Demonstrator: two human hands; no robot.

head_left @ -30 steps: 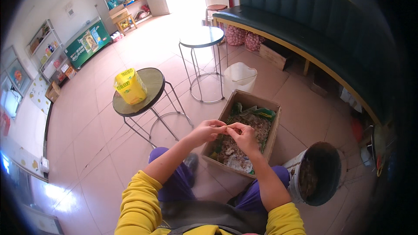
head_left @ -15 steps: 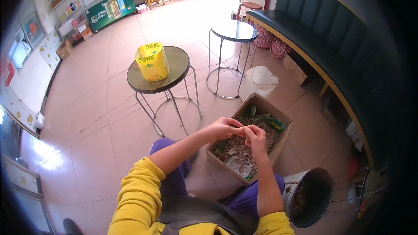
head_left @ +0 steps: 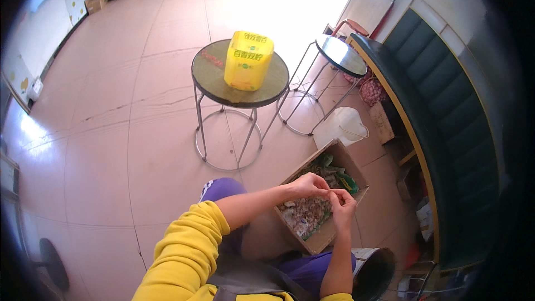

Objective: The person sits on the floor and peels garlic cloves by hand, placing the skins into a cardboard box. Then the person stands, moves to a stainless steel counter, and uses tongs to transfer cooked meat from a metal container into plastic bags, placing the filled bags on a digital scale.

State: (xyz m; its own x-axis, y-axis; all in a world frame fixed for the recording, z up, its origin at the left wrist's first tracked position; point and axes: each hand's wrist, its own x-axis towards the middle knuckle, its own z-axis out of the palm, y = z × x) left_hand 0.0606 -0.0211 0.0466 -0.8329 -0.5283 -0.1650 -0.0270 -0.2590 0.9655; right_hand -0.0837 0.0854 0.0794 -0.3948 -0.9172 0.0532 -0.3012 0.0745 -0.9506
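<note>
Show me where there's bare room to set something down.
The widest free patch is the tiled floor left of the front stool, out to the white wall. That stool's top has a smaller one, left of the yellow container. It is crowded at right: the cardboard box, white bucket and rear stool bunch together, with a narrow floor strip before the green bench.

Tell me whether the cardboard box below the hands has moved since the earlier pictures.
No, it seems: the cardboard box still sits left of the green bench, just nearer than the white bucket; the whole view shifted.
</note>
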